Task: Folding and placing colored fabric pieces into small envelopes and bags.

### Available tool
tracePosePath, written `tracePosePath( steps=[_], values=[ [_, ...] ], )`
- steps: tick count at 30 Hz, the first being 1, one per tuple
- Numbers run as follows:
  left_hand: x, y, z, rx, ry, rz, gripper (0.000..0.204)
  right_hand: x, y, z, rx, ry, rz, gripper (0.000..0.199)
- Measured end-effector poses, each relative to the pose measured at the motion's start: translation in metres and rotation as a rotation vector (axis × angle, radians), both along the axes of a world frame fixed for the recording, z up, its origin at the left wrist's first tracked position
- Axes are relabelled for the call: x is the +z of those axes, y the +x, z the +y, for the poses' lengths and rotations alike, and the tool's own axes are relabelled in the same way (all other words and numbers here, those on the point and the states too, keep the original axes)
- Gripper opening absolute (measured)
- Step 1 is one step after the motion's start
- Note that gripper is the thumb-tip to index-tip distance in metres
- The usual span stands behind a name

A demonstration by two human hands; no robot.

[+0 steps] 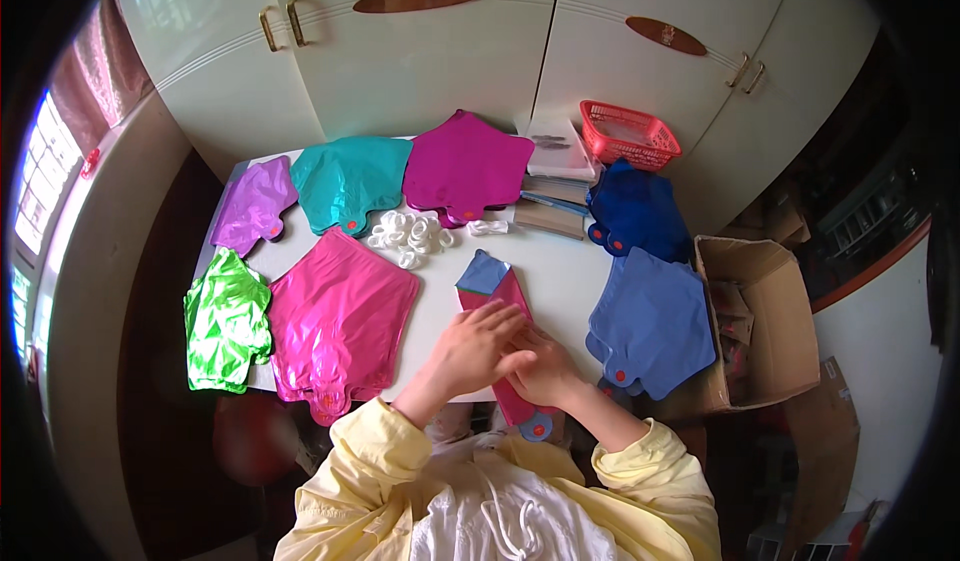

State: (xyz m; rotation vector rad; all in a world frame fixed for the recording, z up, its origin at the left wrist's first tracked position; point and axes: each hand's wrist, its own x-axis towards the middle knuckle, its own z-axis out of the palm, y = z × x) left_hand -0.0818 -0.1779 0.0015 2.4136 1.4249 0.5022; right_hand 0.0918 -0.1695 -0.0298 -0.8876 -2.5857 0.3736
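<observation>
My left hand (pixel 478 346) and my right hand (pixel 540 366) lie together on a folded stack of flat foil balloons (pixel 494 283), red with a blue one on top, near the front edge of the white table (pixel 560 271). Both hands press on it with fingers overlapping. The stack's round valve end (pixel 538 427) sticks out past the table edge below my right wrist. A pile of pink foil balloons (pixel 340 326) lies just left of my left hand.
Around the table lie foil balloon piles: green (pixel 226 323), purple (pixel 250 206), teal (pixel 348 179), magenta (pixel 462 166), dark blue (pixel 636 211), light blue (pixel 652 323). White plastic rings (pixel 408 235) sit mid-table. A red basket (pixel 630 133) and an open cardboard box (pixel 765 326) stand at the right.
</observation>
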Motion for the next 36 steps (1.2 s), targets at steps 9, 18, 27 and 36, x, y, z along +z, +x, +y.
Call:
tracePosePath(
  steps=[9,18,27,36],
  values=[
    [-0.014,0.029,0.023,0.097,0.113,0.144,0.075,-0.005,-0.001,0.000,-0.021,0.133,-0.022,0.040],
    [-0.018,0.034,0.044,0.154,0.172,0.255,0.070,-0.003,0.001,-0.001,-0.007,0.044,0.019,0.029],
    [-0.035,0.016,0.071,0.244,0.183,0.229,0.070,-0.003,-0.005,0.006,-0.001,0.117,0.035,0.040],
    [-0.021,-0.011,0.054,0.558,-0.151,-0.593,0.079,0.000,-0.008,0.007,-0.025,0.141,0.034,0.040]
  ],
)
